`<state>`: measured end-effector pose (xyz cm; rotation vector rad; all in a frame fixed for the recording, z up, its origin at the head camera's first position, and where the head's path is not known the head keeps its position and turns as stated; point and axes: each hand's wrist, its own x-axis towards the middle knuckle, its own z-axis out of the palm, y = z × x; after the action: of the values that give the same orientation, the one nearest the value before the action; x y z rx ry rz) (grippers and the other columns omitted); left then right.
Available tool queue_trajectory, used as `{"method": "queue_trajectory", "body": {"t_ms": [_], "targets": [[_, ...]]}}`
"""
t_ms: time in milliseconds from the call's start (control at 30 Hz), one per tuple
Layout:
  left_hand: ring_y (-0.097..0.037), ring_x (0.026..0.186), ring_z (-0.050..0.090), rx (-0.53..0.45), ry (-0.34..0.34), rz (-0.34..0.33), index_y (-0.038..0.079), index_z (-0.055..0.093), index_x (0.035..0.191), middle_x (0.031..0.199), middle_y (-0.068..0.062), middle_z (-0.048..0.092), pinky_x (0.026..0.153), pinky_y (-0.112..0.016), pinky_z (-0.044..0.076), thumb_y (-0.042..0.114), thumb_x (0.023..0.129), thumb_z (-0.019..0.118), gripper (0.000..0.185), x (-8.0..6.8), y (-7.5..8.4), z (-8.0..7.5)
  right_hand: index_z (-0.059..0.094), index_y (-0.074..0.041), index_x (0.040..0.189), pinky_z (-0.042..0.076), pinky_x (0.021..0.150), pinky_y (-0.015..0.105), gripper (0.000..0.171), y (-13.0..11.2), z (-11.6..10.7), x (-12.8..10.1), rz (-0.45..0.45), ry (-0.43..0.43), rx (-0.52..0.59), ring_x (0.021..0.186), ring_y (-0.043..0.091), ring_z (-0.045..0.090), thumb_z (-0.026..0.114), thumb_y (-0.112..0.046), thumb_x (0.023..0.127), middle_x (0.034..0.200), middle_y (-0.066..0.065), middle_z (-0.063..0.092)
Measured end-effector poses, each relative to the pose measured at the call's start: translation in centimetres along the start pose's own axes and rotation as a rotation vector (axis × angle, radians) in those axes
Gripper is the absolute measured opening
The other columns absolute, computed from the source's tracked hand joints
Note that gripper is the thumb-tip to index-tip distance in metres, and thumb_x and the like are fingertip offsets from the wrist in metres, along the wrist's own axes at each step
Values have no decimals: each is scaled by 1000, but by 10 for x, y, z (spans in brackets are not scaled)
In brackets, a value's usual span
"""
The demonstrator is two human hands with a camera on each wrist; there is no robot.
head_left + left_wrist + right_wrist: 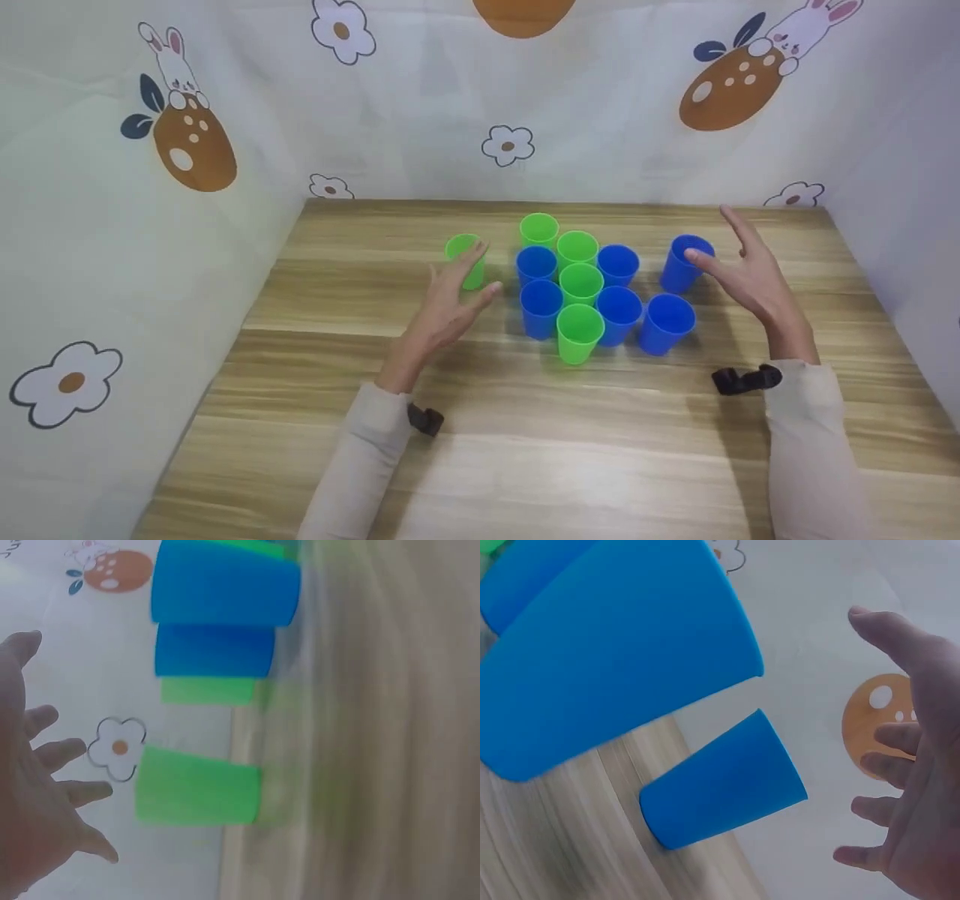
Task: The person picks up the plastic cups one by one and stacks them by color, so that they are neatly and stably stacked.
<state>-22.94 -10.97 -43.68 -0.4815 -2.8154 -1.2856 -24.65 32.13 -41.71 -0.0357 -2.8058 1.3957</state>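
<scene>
Counting eleven smooth, tapered cups (541, 319), all upright and mouth-up, six blue and five green, with plain walls and thin round rims. Finding eight packed into a cluster (580, 297) of mixed colours. From there, seeing a near blue cup (663, 331) just beside at four o'clock, a lone blue cup (677, 276) apart at three, and a lone green cup (474, 277) apart at nine. Noting the left hand (448, 301) with fingers (64, 754) spread, holding nothing, and with the lone green cup at about twelve o'clock from it, partly covered in the head view, but set off by a gap in the left wrist view. Noting the right hand (752, 279) likewise spread and empty, with the lone blue cup at nine o'clock, crossed by the thumb (712, 268) in the head view, but clear of the fingers in the right wrist view. Seeing below a light brown, wood-grained worktop (555, 450), backed at twelve o'clock and walled at nine by pale fabric (427, 97), printed with rabbit-topped brown shapes (206, 154) and small flowers (508, 146). Spotting light sleeves (814, 450) and, smallest, black wrist devices (427, 421).
</scene>
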Motion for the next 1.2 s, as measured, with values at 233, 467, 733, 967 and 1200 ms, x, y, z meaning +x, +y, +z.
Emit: {"method": "queue_trajectory", "body": {"t_ms": [233, 467, 733, 967, 1200], "targets": [[-24, 150, 34, -236, -7, -95, 26, 37, 155, 159, 0, 41, 122, -56, 29, 56, 93, 62, 74, -4, 4, 22, 16, -18, 162, 21, 122, 63, 90, 19, 6, 1, -58, 34, 130, 155, 37, 16, 69, -40, 93, 168, 14, 19], [-23, 146, 40, -386, -75, -92, 21, 40, 151, 155, -4, 46, 121, -46, 35, 42, 92, 70, 70, 1, 8, 38, 24, -12, 160, 28, 119, 62, 86, 28, 5, 6, -65, 22, 153, 153, 38, 24, 71, -36, 93, 165, 16, 27], [-32, 143, 44, -447, -139, -189, 20, 40, 150, 153, -11, 46, 115, -48, 43, 41, 83, 80, 80, 4, 10, 53, 23, -10, 159, 30, 119, 60, 90, 34, 12, 11, -25, -49, 165, 151, 40, 26, 74, -36, 90, 164, 19, 28], [-30, 143, 44, -392, -131, -171, 16, 42, 148, 152, -12, 48, 118, -48, 40, 35, 81, 83, 81, 6, 10, 59, 23, -12, 160, 29, 119, 62, 92, 38, 17, 15, 24, -63, 162, 150, 43, 26, 75, -39, 89, 164, 22, 27], [-31, 141, 47, -394, -121, -182, 13, 45, 143, 149, -13, 51, 118, -47, 40, 32, 80, 84, 77, 7, 10, 61, 25, -14, 159, 29, 120, 61, 90, 40, 20, 15, 68, -50, 174, 151, 43, 27, 73, -43, 89, 164, 20, 27]]}}
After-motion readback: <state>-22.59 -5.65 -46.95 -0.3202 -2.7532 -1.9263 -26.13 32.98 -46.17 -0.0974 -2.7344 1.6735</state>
